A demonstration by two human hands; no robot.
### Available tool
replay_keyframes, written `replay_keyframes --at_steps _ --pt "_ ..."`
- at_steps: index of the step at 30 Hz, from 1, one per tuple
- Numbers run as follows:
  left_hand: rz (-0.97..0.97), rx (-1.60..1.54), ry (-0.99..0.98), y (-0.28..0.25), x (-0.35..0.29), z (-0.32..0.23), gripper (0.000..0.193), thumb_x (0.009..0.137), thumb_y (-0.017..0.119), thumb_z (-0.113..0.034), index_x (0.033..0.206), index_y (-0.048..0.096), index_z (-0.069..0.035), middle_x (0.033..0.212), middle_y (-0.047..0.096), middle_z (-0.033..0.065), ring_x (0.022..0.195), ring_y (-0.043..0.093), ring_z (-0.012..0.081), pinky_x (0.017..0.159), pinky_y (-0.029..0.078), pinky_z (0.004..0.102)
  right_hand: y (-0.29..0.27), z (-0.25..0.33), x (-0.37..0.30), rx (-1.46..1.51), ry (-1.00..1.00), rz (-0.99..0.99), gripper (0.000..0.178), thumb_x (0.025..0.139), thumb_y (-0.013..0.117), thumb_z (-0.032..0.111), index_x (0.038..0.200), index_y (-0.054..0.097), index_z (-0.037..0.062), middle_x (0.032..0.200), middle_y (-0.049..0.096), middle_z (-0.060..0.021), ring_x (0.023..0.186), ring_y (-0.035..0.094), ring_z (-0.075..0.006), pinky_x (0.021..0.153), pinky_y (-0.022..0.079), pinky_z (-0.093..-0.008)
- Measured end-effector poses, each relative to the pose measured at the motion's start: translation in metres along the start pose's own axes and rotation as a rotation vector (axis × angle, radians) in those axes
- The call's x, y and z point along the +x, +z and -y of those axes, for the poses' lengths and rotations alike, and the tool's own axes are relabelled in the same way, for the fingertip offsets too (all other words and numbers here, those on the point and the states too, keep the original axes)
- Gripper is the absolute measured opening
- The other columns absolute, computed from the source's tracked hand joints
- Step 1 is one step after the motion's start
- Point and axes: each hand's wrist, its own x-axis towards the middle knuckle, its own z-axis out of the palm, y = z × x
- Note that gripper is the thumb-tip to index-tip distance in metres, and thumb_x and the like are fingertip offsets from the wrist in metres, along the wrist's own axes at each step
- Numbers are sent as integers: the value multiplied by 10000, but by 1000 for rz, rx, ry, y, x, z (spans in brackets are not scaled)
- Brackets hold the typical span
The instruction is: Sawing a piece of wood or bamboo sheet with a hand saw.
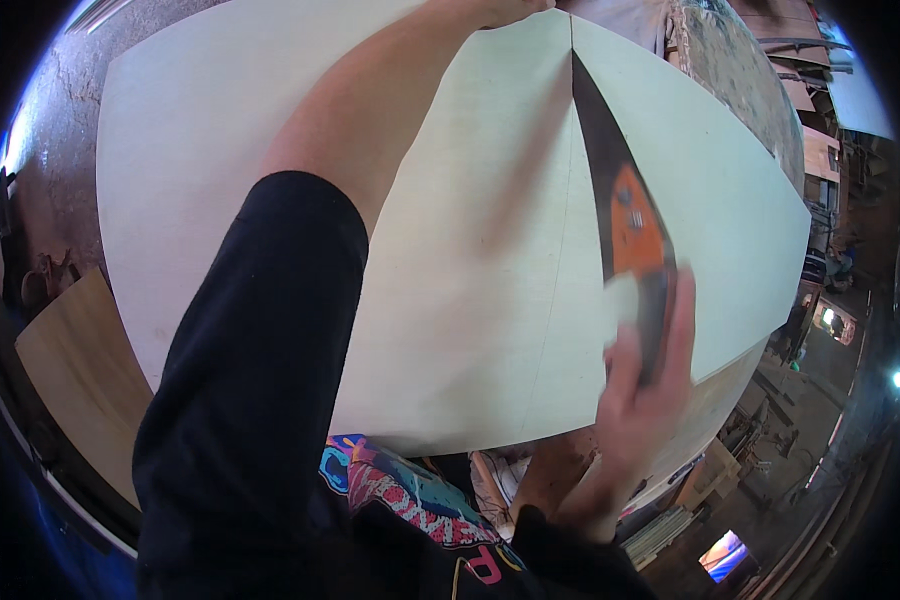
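My right hand point(642, 385), slightly blurred, is closed round the handle of a handsaw point(632, 225) with a dark blade and an orange section by the grip. The blade slants away from me over a large pale wooden sheet point(450, 330), its far end meeting a thin dark cut near the sheet's far edge. From there a faint drawn line runs toward me, left of the blade. At the top of the picture my left hand point(510, 10) rests by the sheet's far edge, left of the cut. Its fingers are mostly out of the picture.
A smaller brown wood panel point(90, 375) leans at the left, below the sheet. Beyond the sheet's far right edge stands a worn, light-coloured block-like surface point(740, 75). Wood offcuts point(710, 475) and strips lie on the floor at the lower right.
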Motion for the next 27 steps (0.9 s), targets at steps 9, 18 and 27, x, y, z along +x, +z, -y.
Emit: replay_keyframes --at_steps 9,18,27 --pt "-66 -42 7 -12 -20 -46 603 961 431 -578 1102 727 -73 1115 697 211 1067 666 366 932 520 470 65 -22 155 49 -135 -51 494 929 546 94 1416 469 53 964 679 -252 847 681 -419 732 535 -423" --pt "26 -27 19 4 8 -7 633 966 420 -583 1102 722 -44 1122 690 226 1091 651 381 963 500 471 -18 5 -48 80 183 -9 571 934 573 12 1467 379 -56 1372 551 -264 1181 626 -348 919 516 -368" --pt "31 -36 -21 -2 -4 -3 581 960 450 -562 1137 712 -75 1135 688 217 1088 651 378 950 505 471 9 -6 2 53 25 -17 579 934 565 14 1483 383 -3 1308 604 -246 1102 669 -346 867 539 -377"
